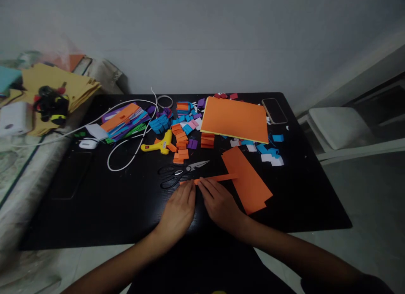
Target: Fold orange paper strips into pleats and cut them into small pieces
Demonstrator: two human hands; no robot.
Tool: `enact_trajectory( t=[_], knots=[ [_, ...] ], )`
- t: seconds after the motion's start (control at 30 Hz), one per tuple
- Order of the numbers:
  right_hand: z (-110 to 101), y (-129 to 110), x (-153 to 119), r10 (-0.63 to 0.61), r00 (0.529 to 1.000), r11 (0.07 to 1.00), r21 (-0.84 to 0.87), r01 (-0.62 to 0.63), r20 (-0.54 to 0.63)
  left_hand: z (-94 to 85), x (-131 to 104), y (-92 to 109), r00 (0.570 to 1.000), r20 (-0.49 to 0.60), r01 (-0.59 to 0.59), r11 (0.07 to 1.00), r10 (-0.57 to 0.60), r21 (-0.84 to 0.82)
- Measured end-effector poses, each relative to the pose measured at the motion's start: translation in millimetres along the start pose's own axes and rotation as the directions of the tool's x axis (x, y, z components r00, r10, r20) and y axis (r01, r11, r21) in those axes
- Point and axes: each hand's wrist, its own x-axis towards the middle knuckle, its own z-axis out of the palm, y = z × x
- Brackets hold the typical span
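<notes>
A narrow orange paper strip (223, 177) lies across the table in front of me, its right end over a larger orange paper sheet (245, 180). My left hand (179, 207) is closed, its fingers together on the strip's left part. Just to the right, my right hand (221, 205) has its fingertips pressed on the same strip, close to the left hand. The fingers hide part of the strip. Scissors (182, 171) with black handles lie just beyond my hands, blades apart and pointing right.
Beyond the scissors are a yellow glue gun (160, 144), a white cable (122, 166) and several small folded paper pieces (180, 136). An orange paper stack (234, 119) and a phone (274, 111) lie at the back right. Another dark phone (71, 176) is at left.
</notes>
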Motion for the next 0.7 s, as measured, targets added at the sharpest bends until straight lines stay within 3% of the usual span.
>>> enact_trajectory(
  t=[0.17, 0.47, 0.7],
  knots=[
    [-7.3, 7.3, -9.2, 0.099, 0.995, 0.994, 0.05, -0.098, -0.032, -1.4, -0.1, -0.2, 1.0, 0.024, 0.019, 1.0, -0.02, 0.018],
    [-29.0, 37.9, -41.0, 0.294, 0.955, 0.953, -0.066, -0.297, -0.046, -3.5, 7.8, 10.1, 0.995, 0.044, 0.084, 0.996, -0.085, 0.025],
    [-32.6, 39.8, -46.1, 0.322, 0.946, 0.942, -0.091, -0.324, -0.031, -6.1, 13.5, 16.7, 0.993, 0.026, 0.112, 0.992, -0.114, 0.051]
  ],
)
